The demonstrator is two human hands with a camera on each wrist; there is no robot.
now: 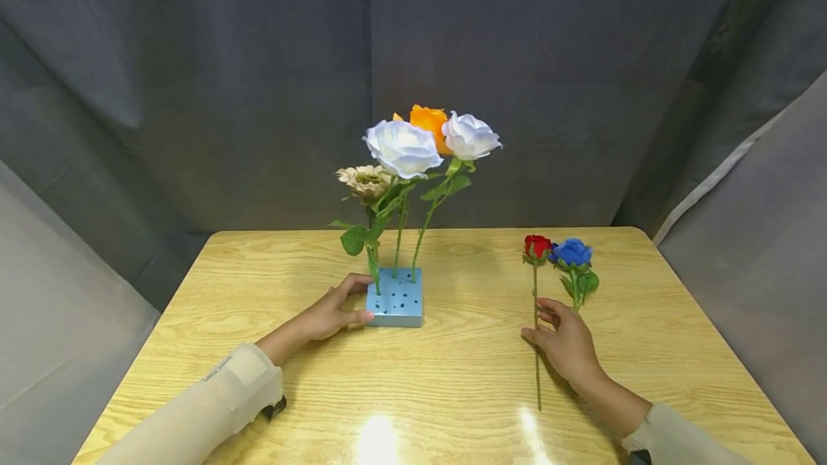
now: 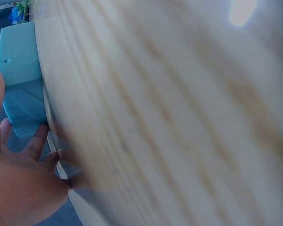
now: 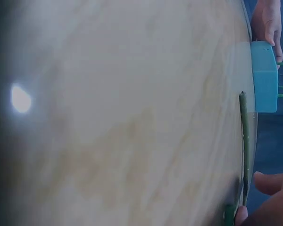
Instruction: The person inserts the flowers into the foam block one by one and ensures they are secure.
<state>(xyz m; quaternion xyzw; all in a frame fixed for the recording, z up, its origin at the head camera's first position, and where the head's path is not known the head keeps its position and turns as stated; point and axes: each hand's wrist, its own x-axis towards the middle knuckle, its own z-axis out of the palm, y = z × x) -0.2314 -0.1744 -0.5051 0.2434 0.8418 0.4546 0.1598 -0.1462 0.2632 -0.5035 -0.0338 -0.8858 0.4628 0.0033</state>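
Left hand [image 1: 331, 318] is gripping blue block [image 1: 396, 321] toward counter's [image 1: 472, 364] far edge | right hand [image 1: 570, 344], unclosed, is straddling red rose [image 1: 537, 245] toward far-right corner | risk: blue rose [image 1: 573, 252] (crowding it) may be dragging along

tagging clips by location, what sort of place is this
Probably a curtained-off filming or work booth: grey curtains hang behind and on both sides of a wood-grain table, where a blue holed block holds flowers by their stems.
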